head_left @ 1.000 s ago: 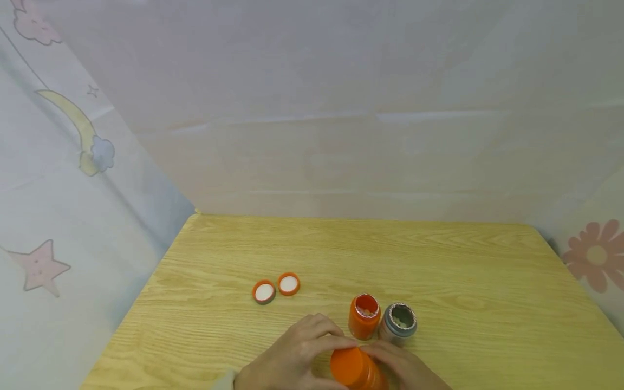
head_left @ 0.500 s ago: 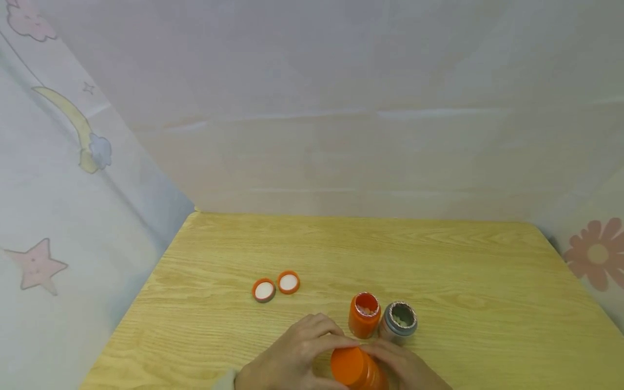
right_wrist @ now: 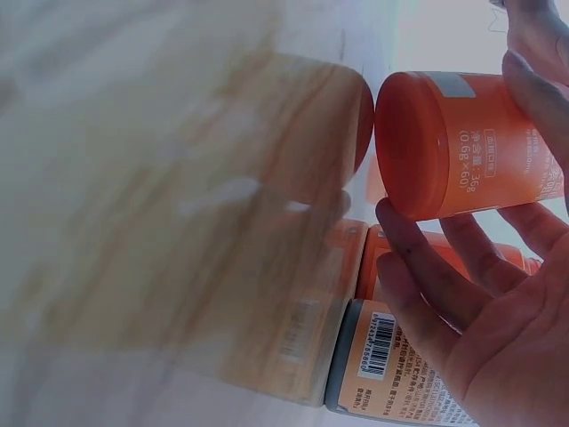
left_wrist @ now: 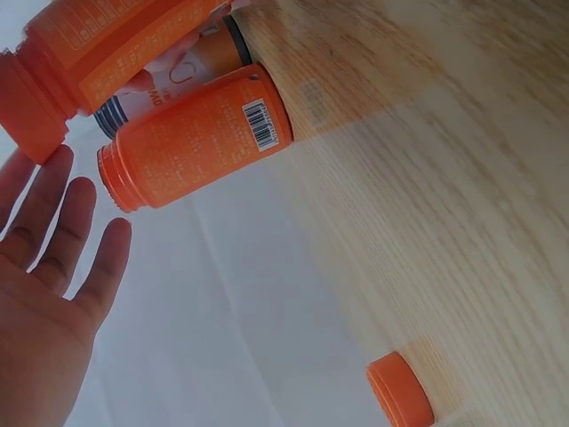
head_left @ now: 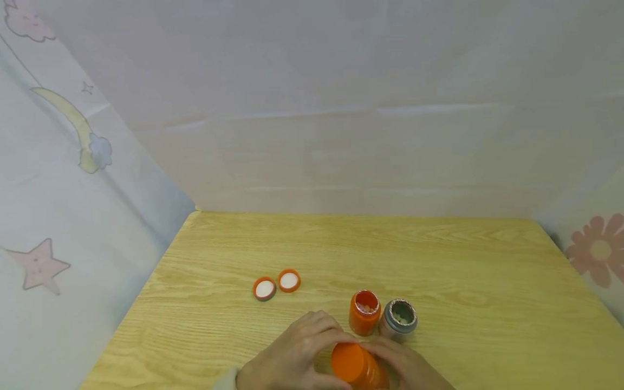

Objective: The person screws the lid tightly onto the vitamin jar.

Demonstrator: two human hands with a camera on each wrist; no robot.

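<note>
In the head view, a capped orange bottle (head_left: 374, 375) is between both hands at the near side of the table. My left hand (head_left: 299, 357) holds its orange cap (head_left: 348, 362) between thumb and fingers; in the left wrist view the other fingers (left_wrist: 107, 267) are spread. My right hand (head_left: 409, 367) holds the bottle's body, its thumb and fingers around the side in the right wrist view. Whether the bottle's base touches the table cannot be told. Just beyond stand an uncapped orange bottle (head_left: 363, 323) and an uncapped grey-rimmed bottle (head_left: 396, 331), both with small pale pieces inside.
Two caps lie with their white liners up, left of the bottles: one orange cap (head_left: 289, 280) and one grey-and-orange cap (head_left: 265, 289). The wood-grain table (head_left: 463, 260) reaches back to a pale cloth backdrop (head_left: 312, 157), which also closes off the sides.
Only the head view shifts slightly. Both hands keep hold of the capped orange bottle in about the same place.
</note>
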